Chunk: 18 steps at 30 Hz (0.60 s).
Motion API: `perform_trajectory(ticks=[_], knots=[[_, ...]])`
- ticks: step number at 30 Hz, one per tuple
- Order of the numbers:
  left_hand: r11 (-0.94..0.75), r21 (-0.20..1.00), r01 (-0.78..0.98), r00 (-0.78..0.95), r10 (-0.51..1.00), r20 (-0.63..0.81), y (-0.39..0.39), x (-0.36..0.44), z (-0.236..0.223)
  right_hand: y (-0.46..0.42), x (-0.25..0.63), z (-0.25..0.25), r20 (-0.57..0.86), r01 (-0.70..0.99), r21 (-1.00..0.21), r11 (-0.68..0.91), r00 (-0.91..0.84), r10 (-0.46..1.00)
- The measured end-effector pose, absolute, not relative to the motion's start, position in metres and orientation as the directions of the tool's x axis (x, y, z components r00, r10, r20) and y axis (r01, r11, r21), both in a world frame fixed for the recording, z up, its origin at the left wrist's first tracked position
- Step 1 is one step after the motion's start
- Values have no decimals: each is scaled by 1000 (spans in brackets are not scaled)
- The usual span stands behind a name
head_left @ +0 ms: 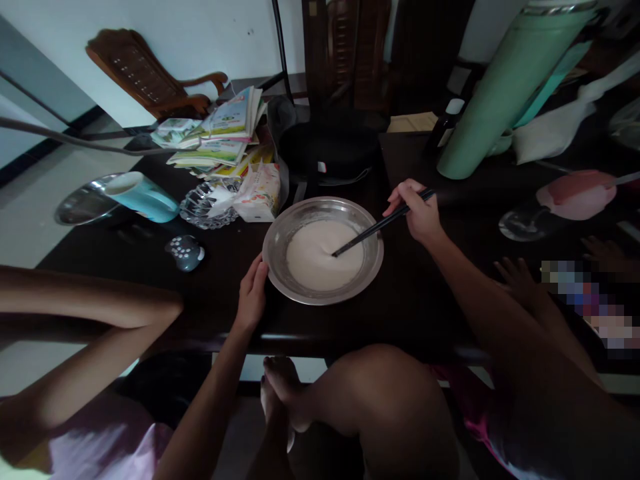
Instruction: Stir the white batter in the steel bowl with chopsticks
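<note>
A creamy, batter-like liquid [317,270] fills the bottom of the stainless-steel bowl [276,257], which sits near the front edge of the dark counter [227,277]. Black chopsticks [370,231] slant into the liquid, their upper end pinched in the grip of the right hand [419,212]. The left hand [253,293] touches the bowl's left rim; whether its grip closes on it, I cannot tell. Beyond stand a cut-glass dish [203,205], a light-blue mug [150,198], stacked booklets [227,123] and, right, a tall green thermos [510,93].
</note>
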<state>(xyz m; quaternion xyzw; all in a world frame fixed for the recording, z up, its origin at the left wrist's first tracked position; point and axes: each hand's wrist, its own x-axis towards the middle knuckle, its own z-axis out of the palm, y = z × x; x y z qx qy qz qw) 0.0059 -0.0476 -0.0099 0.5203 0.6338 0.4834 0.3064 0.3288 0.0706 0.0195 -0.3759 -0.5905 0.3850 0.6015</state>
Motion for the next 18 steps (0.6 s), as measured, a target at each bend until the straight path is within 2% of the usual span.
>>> perform_trajectory(ticks=[4, 9, 15, 18], knots=[[-7, 931, 366, -276, 954, 116, -49, 6, -9, 68, 326, 20, 370, 9, -926, 377, -167, 914], [-6, 931, 365, -266, 958, 110, -49, 6, -8, 70, 332, 24, 433, 28, -901, 433, -10, 901], [8, 928, 373, -288, 951, 108, -49, 4, -11, 67, 327, 24, 392, 24, -915, 402, -182, 902], [-3, 930, 368, -272, 956, 111, -48, 4, -11, 68, 329, 24, 422, 39, -904, 425, -70, 904]])
